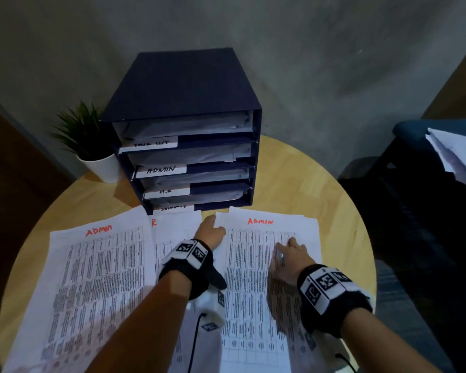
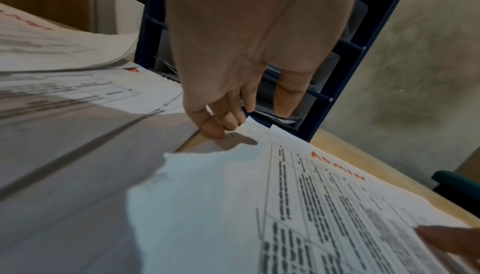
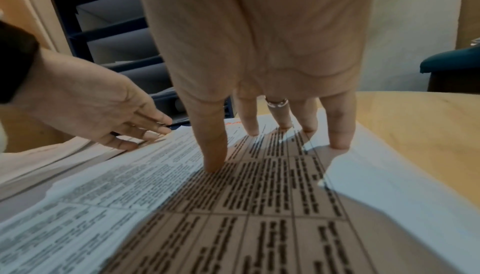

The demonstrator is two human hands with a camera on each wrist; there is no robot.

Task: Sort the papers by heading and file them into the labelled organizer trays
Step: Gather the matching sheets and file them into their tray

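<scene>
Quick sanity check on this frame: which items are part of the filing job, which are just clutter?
Job:
- right ADMIN sheet, right hand flat on it
- left ADMIN sheet
- middle sheet, heading mostly hidden
- left hand at the right sheet's edge
- organizer with labelled trays

Clutter:
- potted plant
- loose papers on chair
- table
</scene>
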